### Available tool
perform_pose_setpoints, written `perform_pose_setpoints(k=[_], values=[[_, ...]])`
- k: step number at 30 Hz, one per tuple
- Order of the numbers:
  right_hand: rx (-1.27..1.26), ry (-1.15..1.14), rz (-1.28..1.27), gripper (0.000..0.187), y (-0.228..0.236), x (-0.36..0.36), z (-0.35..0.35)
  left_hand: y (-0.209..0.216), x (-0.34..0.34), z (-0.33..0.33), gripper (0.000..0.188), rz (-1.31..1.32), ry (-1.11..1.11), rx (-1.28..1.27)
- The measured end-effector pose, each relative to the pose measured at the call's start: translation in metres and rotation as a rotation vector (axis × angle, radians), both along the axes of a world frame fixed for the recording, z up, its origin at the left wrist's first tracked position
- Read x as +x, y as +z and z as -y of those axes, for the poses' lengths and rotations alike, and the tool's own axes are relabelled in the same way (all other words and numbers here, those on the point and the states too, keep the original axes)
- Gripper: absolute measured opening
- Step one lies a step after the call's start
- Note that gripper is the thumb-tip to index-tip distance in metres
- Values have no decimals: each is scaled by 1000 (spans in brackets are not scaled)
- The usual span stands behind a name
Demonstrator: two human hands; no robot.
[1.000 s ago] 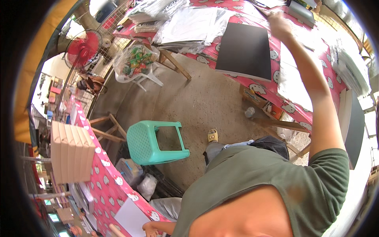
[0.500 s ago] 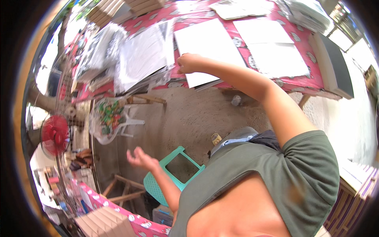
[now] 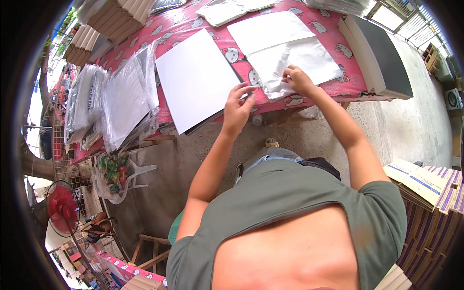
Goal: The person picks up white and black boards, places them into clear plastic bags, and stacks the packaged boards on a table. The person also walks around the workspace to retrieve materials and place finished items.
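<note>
A stack of clear or whitish plastic sleeves [image 3: 311, 63] lies on the table, its near left corner lifted and crumpled. My right hand [image 3: 298, 81] pinches that corner, thumb and fingers together. Left of the sleeves is a stack of large white sheets [image 3: 195, 79] with dark sheets showing under its edges. My left hand [image 3: 237, 108] hovers by the right edge of that stack, fingers curved and apart. Something small and dark shows between its fingertips; I cannot tell whether it is touched.
The table has a pink patterned cover [image 3: 232, 54]. Sheets in clear plastic [image 3: 126, 96] lie at the left, brown boxes [image 3: 116, 19] behind them. A long dark-topped box [image 3: 379, 55] borders the right end. A red fan [image 3: 63, 208], a white chair [image 3: 137, 176] and stacked cartons [image 3: 430, 232] stand around.
My right hand has moved right from the white sheets to the plastic sleeves and grips a corner. My left hand has risen from low beside the green stool to the table edge. The view has shifted right.
</note>
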State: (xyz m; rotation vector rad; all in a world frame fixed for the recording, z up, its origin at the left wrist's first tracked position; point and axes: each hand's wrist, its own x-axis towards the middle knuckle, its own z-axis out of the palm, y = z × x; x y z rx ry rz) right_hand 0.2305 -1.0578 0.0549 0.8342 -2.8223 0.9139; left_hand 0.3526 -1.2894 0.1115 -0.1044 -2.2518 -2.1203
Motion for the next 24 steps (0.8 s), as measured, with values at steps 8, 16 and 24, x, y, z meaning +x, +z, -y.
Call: perform_pose_setpoints(k=[8, 16, 24], values=[[-416, 113, 563, 21, 58, -57, -39, 9, -109, -86, 64, -505, 122, -745], [-336, 79, 233, 24, 104, -71, -72, 41, -170, -101, 23, -51, -63, -37], [-555, 41, -59, 14, 147, -59, -81, 68, -149, -124, 9, -153, -73, 417]])
